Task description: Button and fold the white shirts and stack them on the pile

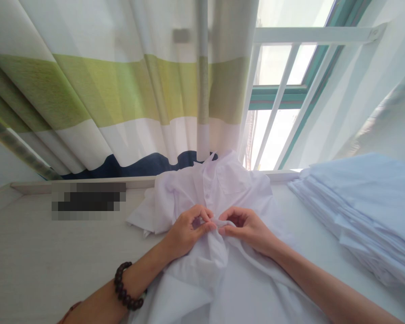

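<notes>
A white button-up shirt (236,180) lies spread on the pale surface, its collar end toward the window and its lower part toward me. Near the shirt's middle, along the front opening, my left hand (191,227) pinches the fabric between thumb and fingers. Close beside it, my right hand (245,225) grips a raised fold of the same shirt, fingertips almost meeting the left ones. Whether a button sits between the fingertips is hidden. A dark beaded bracelet (123,288) circles my left wrist.
A stack of folded white cloth (367,202) stands at the right. Behind the surface (70,261) hangs a white and green curtain (121,90), with a barred window (283,90) to its right. A dark pixelated patch (91,200) covers something at the left.
</notes>
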`<action>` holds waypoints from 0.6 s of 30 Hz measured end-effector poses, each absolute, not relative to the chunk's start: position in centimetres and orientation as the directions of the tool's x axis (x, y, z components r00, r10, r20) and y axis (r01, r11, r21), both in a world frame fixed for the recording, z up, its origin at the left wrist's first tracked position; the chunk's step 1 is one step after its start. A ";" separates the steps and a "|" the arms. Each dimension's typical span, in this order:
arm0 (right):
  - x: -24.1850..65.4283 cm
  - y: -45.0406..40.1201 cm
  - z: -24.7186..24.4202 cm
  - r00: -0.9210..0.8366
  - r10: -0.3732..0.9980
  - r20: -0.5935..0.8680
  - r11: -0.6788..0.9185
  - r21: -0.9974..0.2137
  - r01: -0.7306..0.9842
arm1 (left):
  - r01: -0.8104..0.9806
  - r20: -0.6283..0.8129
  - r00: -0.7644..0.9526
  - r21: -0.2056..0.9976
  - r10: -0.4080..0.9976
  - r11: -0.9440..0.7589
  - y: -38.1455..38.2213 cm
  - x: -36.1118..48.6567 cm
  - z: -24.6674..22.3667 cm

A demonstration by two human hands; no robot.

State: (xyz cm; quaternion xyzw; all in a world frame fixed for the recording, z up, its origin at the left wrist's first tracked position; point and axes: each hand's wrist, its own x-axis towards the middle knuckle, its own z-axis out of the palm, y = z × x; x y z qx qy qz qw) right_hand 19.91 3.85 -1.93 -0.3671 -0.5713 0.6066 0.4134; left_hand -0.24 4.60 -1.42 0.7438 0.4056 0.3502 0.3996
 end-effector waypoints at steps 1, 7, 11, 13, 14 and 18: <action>20.0 3.8 -2.0 -0.393 0.919 0.024 -0.010 -0.996 -0.085 | 0.334 0.203 0.421 0.872 0.884 -0.359 4.6 -0.2 -1.4; 19.9 3.8 -2.2 -0.416 0.907 0.063 0.044 -0.998 -0.054 | 0.346 0.200 0.424 0.865 0.883 -0.362 4.4 -0.1 -1.2; 19.5 3.6 -2.2 -0.373 0.924 0.084 0.087 -0.996 -0.008 | 0.333 0.181 0.428 0.879 0.885 -0.341 4.8 -0.2 -1.2; 19.4 3.5 -2.2 -0.343 0.934 0.097 0.106 -0.994 0.009 | 0.339 0.158 0.433 0.884 0.887 -0.323 4.9 -0.3 -1.0; 19.4 3.4 -2.2 -0.331 0.938 0.100 0.112 -0.994 0.016 | 0.344 0.141 0.437 0.886 0.888 -0.310 5.0 -0.3 -1.0; 19.4 3.4 -2.2 -0.320 0.944 0.086 0.098 -0.995 0.022 | 0.365 0.087 0.456 0.889 0.886 -0.276 5.1 -0.3 -0.8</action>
